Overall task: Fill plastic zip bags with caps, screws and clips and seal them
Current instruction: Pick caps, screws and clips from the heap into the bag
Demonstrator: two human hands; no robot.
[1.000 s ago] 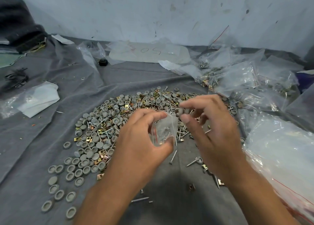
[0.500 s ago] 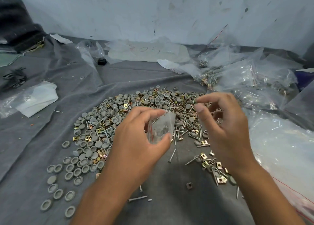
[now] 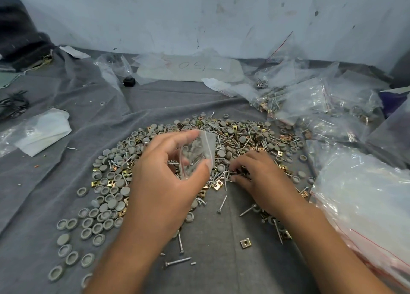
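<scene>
two hands [image 3: 163, 182] [image 3: 261, 180] crowd the pile's [image 3: 137, 160] near edge.

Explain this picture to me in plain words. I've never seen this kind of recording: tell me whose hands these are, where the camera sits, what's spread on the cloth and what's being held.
There is no machine here: a person works with bare hands, and the single camera sits on their head, looking forward and down. The left hand holds up a small clear zip bag, pinched between thumb and fingers, with a few grey caps visible inside. The right hand reaches down into the pile of parts, its fingers on some screws. The pile lies on a grey cloth and mixes round grey caps, silver screws and brass-coloured square clips. On the right lie filled plastic bags, and more clear bags lie by the wall.
</scene>
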